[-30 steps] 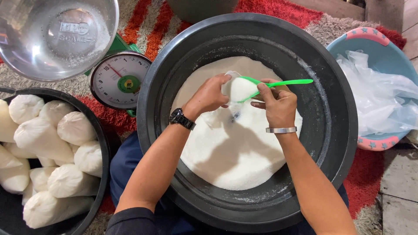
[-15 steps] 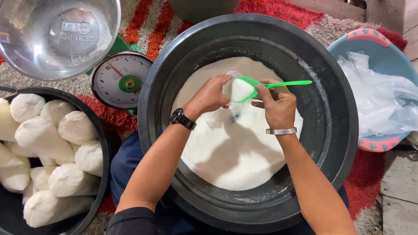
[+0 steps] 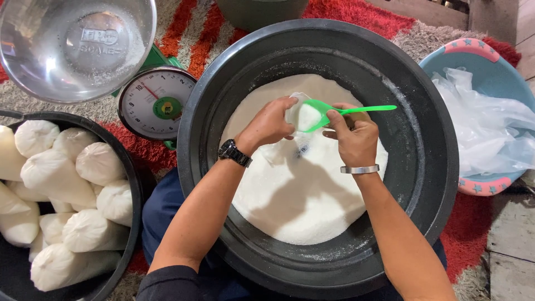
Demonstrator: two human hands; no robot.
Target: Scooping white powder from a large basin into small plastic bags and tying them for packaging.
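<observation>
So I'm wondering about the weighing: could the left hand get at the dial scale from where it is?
Probably yes. The left hand holds a clear bag over the black tub; the dial scale sits just beyond the tub's left rim, nothing between, though the hand is occupied.

Both hands meet over the middle of the large tub (image 3: 429, 167), above the white grain (image 3: 301, 189) that fills its bottom. The left hand (image 3: 270, 124) pinches the mouth of a small clear bag (image 3: 294, 146) hanging just below it; the right hand (image 3: 354, 136) holds the scoop (image 3: 323, 111) just beside it, tipped into the bag. Left of the left hand stands the dial scale (image 3: 156, 103), with a metal bowl (image 3: 75, 47) behind it. Further left, nearer the person, filled bags (image 3: 72, 189) lie in another tub (image 3: 131, 167). Right of the right hand, a basin (image 3: 479, 50) holds empty plastic bags (image 3: 490, 122).
</observation>
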